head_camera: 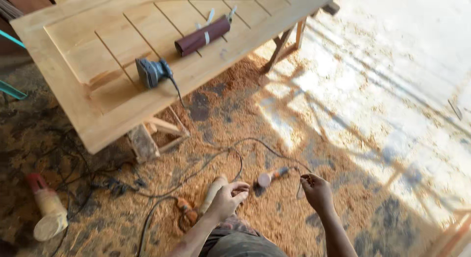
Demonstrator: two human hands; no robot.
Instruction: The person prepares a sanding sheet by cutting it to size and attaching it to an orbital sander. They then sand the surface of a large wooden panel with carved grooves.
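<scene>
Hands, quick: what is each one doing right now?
Left hand: fingers curled, nothing clearly held; hovers above the sawdust-covered floor.
Right hand: fingertips pinching the thin black power cable.

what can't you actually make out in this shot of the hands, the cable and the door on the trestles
- Head view: what the right hand pinches; too small, only a thin cable runs to it.
- Left hand: blurred, covers part of the pale tool beneath.
- Wooden door: cut off by the top edge.
- Sander: its pad faces away, hidden.
- Trestles: mostly hidden under the door.
</scene>
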